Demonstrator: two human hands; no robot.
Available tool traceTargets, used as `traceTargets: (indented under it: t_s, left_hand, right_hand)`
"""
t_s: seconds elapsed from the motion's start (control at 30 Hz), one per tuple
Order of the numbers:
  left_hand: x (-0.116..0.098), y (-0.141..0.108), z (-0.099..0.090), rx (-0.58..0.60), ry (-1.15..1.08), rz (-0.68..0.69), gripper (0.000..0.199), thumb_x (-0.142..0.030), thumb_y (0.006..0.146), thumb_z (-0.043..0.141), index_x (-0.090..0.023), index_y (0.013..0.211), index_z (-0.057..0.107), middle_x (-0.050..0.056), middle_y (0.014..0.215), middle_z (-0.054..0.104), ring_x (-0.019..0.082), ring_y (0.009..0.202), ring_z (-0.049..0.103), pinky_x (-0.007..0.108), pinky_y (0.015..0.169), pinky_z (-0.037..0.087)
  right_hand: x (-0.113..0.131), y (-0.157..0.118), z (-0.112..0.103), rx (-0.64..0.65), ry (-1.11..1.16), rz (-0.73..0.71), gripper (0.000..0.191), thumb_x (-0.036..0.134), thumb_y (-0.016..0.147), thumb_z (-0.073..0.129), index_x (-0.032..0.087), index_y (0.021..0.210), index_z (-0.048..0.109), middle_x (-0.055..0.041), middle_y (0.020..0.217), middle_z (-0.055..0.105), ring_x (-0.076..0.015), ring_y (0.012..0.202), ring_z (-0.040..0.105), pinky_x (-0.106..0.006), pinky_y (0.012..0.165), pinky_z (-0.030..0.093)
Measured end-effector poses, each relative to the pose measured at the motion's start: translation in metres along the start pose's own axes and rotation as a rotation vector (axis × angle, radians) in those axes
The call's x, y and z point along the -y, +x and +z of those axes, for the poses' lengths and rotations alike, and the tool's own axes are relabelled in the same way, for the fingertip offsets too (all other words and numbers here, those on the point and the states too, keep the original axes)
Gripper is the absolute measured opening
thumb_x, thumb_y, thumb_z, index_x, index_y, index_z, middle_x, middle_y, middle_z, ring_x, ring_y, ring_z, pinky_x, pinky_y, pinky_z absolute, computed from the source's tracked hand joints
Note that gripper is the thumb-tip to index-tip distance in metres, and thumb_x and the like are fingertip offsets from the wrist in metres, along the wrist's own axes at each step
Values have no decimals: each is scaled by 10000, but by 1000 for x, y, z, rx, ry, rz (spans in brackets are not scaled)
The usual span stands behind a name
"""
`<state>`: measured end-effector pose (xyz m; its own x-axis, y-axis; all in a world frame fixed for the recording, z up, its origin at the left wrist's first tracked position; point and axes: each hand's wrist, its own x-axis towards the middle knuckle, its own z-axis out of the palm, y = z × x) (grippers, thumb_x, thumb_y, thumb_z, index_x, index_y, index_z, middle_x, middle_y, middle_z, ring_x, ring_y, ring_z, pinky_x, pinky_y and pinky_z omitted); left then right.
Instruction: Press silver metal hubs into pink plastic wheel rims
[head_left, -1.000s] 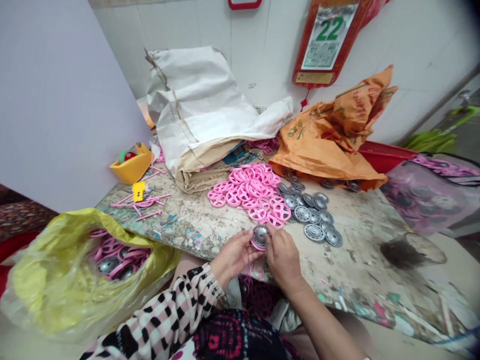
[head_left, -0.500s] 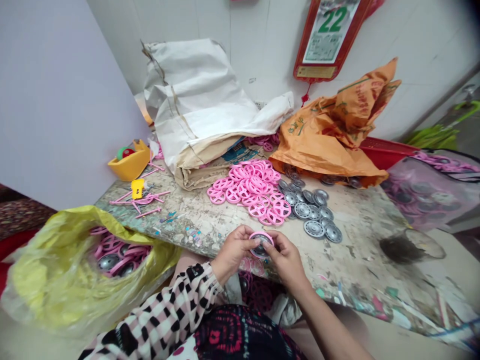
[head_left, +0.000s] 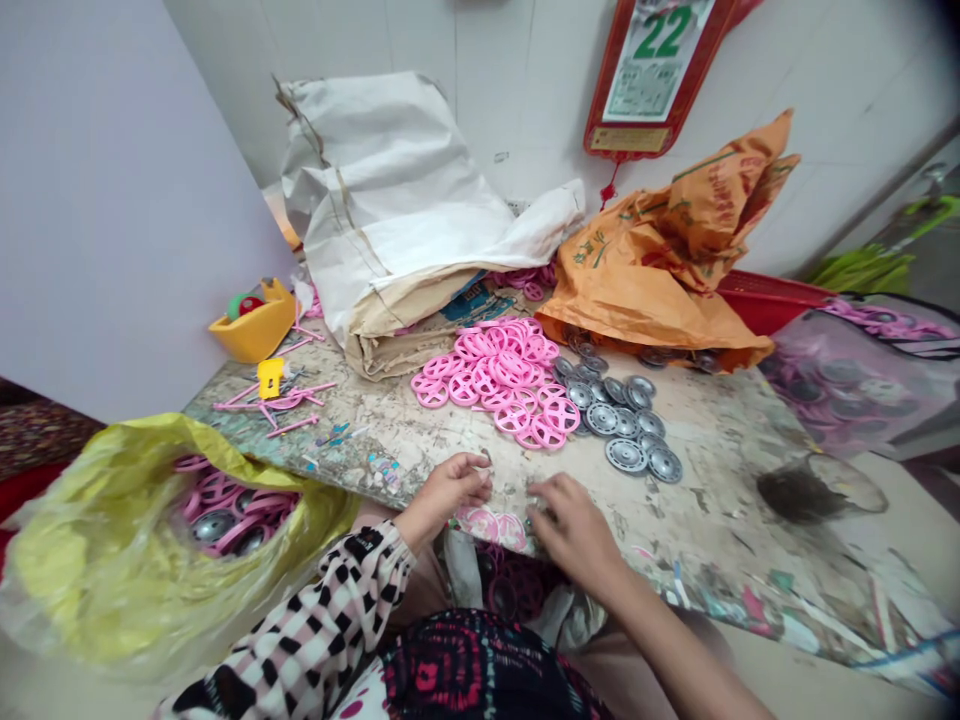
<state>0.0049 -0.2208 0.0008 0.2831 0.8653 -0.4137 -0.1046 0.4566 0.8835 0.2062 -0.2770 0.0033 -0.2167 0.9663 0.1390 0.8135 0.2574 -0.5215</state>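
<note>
My left hand is over the table's front edge, fingers curled loosely, with nothing seen in it. To its right, my right hand has bent fingers apart and holds nothing. Beyond my hands lies a pile of pink spoked rings. Grey discs lie just right of that pile. Below the table edge, between my arms, more pink rings show, partly hidden by cloth.
A yellow bag of pink and grey wheels stands at left. Pink sticks and a yellow tape dispenser lie at the table's left. White and orange sacks lie behind; a clear bag is at right.
The pink ring with a grey disc is gone from between my hands. My hands have moved apart, the left one leftward, and their fingers have let go.
</note>
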Motion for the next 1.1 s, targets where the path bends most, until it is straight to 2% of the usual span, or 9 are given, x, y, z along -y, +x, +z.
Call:
traceTargets:
  t_s: [0.1,0.27,0.43,0.53,0.63,0.73,0.87,0.97,1.1]
  left_hand:
    - [3,3,3,-28,19,18,387,-298,633,734,-139,949,578,22,739,626,124,632,618,226,600,467]
    - [8,4,0,-70,30,13,361,-295,636,720,-134,917,561,17,704,618,125,613,618,234,603,477]
    - [4,3,5,-24,16,73,464,-335,616,745,-152,1004,567,33,829,618,118,635,602,241,587,479]
    - [-2,6,14,36,-6,181,603,-243,551,792,-193,1096,539,34,988,606,113,744,612,217,625,485]
    - [-1,10,20,100,2,91,414,-257,566,774,-146,892,544,11,773,614,94,586,580,187,517,449]
    - [4,14,21,29,-56,14,351,-276,587,741,-156,798,488,-14,630,590,96,457,540,186,425,421]
    - [6,14,20,-45,-126,-34,304,-192,611,706,-156,802,472,0,648,616,120,473,584,215,445,484]
    - [3,12,18,-51,-165,-65,260,-125,646,685,-145,813,486,22,688,632,135,536,623,230,485,524]
    - [-1,10,14,-42,-265,-115,203,-97,715,654,-128,860,516,55,747,648,165,635,667,261,560,563]
  right_hand:
    - [-21,41,-3,-172,-169,165,252,264,892,465,155,1069,609,-114,1025,508,-232,977,492,-345,857,409]
    - [-35,65,1,-122,-288,214,185,261,896,460,155,908,610,-120,982,508,-235,927,481,-335,798,400]
    - [-18,34,10,-179,163,134,219,352,891,441,167,867,556,-72,899,533,-201,855,501,-315,767,399]
    - [-3,20,10,-31,587,200,328,501,863,460,181,840,529,-21,760,535,-160,700,495,-272,649,413]
    - [-8,23,0,33,712,225,372,545,842,476,179,875,541,-24,780,568,-162,712,511,-274,656,432]
    - [-40,42,-21,-174,351,300,343,443,866,464,157,1013,584,-85,965,613,-206,854,537,-335,787,418]
    - [-87,73,-44,-274,-307,379,395,306,901,409,121,1213,566,-171,1252,546,-290,1127,471,-417,931,351]
    - [-104,86,-48,-256,-460,454,439,328,900,429,132,1276,541,-178,1256,548,-322,1114,471,-429,886,370]
    - [-117,85,-44,-279,-466,373,440,357,865,480,129,1225,589,-179,1099,602,-314,1022,503,-404,814,396]
